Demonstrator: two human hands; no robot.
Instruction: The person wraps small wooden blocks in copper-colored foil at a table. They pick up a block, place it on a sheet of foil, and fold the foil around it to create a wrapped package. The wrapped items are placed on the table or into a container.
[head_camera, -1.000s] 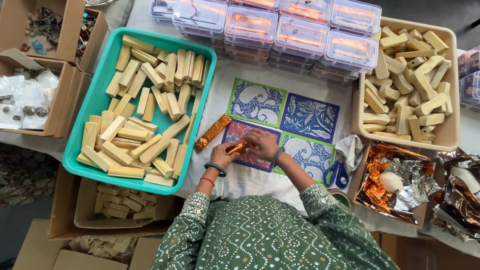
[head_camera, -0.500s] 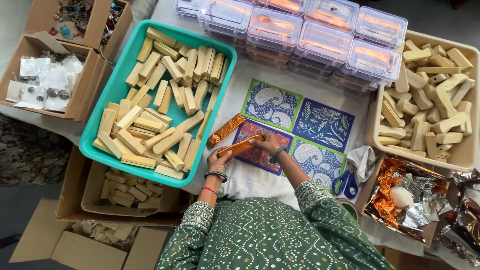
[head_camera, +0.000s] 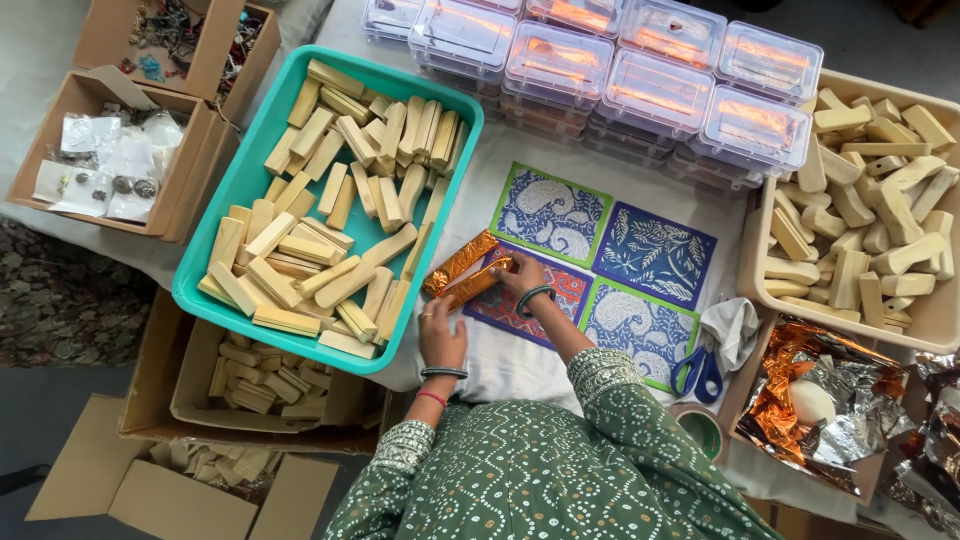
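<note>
I see the white-covered table (head_camera: 520, 370) filling most of the view. At ten o'clock on it sits the teal tray (head_camera: 240, 190), heaped with pale wooden blocks (head_camera: 340, 210). At two o'clock a beige tray (head_camera: 940, 320) holds more blocks of the same kind. Along twelve o'clock runs a stack of clear lidded boxes (head_camera: 600, 60) with orange contents. In the middle lies a patterned cloth (head_camera: 620, 250) of four blue, green and purple squares. At four o'clock a cardboard box holds crumpled orange and silver foil (head_camera: 810, 400), and blue-handled scissors (head_camera: 700, 372) lie just beside the cloth's four o'clock corner, with a roll of tape (head_camera: 700, 428) near them. Brown cartons (head_camera: 250, 400) with more blocks stand at seven o'clock.

My left hand (head_camera: 441, 335) and right hand (head_camera: 520, 272) meet at the cloth's nine o'clock edge. Both are closed on one foil-wrapped bar (head_camera: 480, 284), the left fingers pinching its lower end, the right hand pressed over its upper end. A second wrapped bar (head_camera: 458, 262) lies touching it, toward the teal tray.
</note>
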